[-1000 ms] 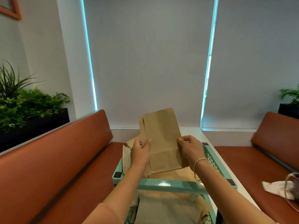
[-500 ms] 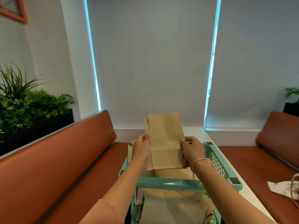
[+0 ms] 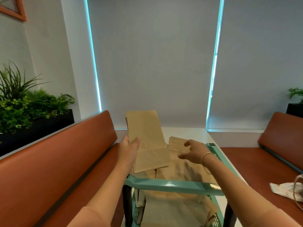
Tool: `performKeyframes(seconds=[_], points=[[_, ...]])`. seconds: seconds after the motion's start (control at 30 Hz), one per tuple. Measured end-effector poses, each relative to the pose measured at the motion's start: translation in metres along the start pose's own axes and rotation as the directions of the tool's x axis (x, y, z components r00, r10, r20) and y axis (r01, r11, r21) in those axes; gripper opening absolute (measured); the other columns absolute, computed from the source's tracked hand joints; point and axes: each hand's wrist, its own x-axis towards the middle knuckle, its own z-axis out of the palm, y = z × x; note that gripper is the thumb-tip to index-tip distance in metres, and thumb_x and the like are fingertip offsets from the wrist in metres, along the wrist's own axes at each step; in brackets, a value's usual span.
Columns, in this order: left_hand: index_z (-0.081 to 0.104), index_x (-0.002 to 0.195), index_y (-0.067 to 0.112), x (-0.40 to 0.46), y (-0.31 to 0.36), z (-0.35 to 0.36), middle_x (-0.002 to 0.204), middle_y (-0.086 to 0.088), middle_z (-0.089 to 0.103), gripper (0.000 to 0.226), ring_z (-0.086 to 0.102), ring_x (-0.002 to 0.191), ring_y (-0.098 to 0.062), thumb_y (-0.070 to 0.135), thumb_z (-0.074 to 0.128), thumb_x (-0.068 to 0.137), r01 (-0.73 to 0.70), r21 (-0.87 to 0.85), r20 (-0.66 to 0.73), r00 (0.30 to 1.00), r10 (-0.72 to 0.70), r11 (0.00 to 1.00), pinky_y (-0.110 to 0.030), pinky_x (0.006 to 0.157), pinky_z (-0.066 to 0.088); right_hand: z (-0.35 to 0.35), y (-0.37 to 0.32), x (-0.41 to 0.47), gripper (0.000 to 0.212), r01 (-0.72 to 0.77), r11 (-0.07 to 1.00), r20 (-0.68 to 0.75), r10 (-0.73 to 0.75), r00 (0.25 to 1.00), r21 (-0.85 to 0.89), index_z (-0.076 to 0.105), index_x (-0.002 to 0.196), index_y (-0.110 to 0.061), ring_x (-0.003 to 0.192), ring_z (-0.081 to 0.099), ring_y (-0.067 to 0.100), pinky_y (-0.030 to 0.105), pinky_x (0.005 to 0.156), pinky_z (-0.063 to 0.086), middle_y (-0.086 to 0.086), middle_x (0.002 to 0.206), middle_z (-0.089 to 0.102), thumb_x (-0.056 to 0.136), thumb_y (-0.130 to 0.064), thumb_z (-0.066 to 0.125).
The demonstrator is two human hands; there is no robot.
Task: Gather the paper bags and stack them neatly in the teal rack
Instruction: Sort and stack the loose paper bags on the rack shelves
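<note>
The left hand (image 3: 131, 149) is pinching a flat brown paper bag (image 3: 146, 141) by its left edge, holding it tilted above the top tier of the teal plastic rack (image 3: 172, 185). The right hand (image 3: 192, 152) is hovering with fingers loosely spread and gripping nothing, just above a second folded brown paper bag (image 3: 176, 143) lying on the loose brown pile (image 3: 180, 169) in that tier. Judged step: gathering. The next move is calling for the right hand to grip the second bag and align its edges with the held bag.
</note>
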Motion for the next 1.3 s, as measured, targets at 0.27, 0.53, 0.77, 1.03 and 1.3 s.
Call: performKeyframes(seconds=[0.27,0.53,0.77,1.03,1.3], points=[[0.057,0.095,0.025,0.004,0.000,0.015,0.100,-0.003,0.067,0.011,0.064,0.096,-0.023,0.014,0.055,0.093,-0.014,-0.073,-0.034,0.999,0.012,0.997,-0.046,0.089,0.052,0.002,0.033,0.020,0.064,-0.100,0.940,0.259,0.190,0.947,-0.325,0.049,0.123,-0.015,0.100,0.053,0.019,0.029,0.090,0.047,0.002,0.116,0.057,0.071,-0.039,0.076],[0.057,0.095,0.025,0.004,-0.008,0.019,0.099,-0.001,0.067,0.010,0.064,0.092,-0.018,0.015,0.054,0.093,-0.017,-0.070,-0.032,0.999,0.014,0.997,-0.037,0.082,0.054,-0.003,0.028,0.022,0.060,0.013,0.921,0.167,0.057,0.984,-0.389,0.053,0.126,-0.019,0.114,0.054,0.022,0.029,0.096,0.048,0.004,0.126,0.057,0.073,-0.037,0.075],[0.058,0.102,0.018,0.007,-0.007,0.016,0.098,-0.003,0.067,0.010,0.065,0.087,-0.019,0.014,0.053,0.094,0.079,-0.215,-0.057,0.994,-0.094,0.973,-0.035,0.072,0.054,-0.041,0.016,0.017,0.012,0.156,0.954,0.028,-0.154,0.988,-0.258,0.067,0.092,-0.020,0.092,0.057,0.015,0.020,0.076,0.041,-0.001,0.095,0.063,0.081,-0.023,0.068],[0.057,0.112,0.013,0.004,-0.005,0.017,0.104,-0.005,0.067,0.018,0.064,0.099,-0.023,0.011,0.051,0.095,0.095,-0.252,-0.026,0.994,-0.105,0.963,-0.043,0.089,0.052,-0.066,-0.003,0.013,0.004,0.236,0.732,-0.567,0.240,0.788,0.639,0.059,0.083,-0.021,0.087,0.057,0.022,0.035,0.084,0.049,0.004,0.090,0.061,0.087,-0.020,0.060],[0.055,0.106,0.019,0.000,-0.004,0.021,0.113,-0.005,0.065,0.012,0.062,0.102,-0.017,0.021,0.046,0.098,0.020,-0.217,0.007,1.000,-0.019,0.976,-0.034,0.089,0.050,0.023,-0.036,0.010,0.013,0.018,0.510,-0.207,0.316,0.926,0.860,0.054,0.078,-0.024,0.089,0.059,0.022,0.040,0.081,0.053,0.003,0.094,0.062,0.088,-0.021,0.060]])
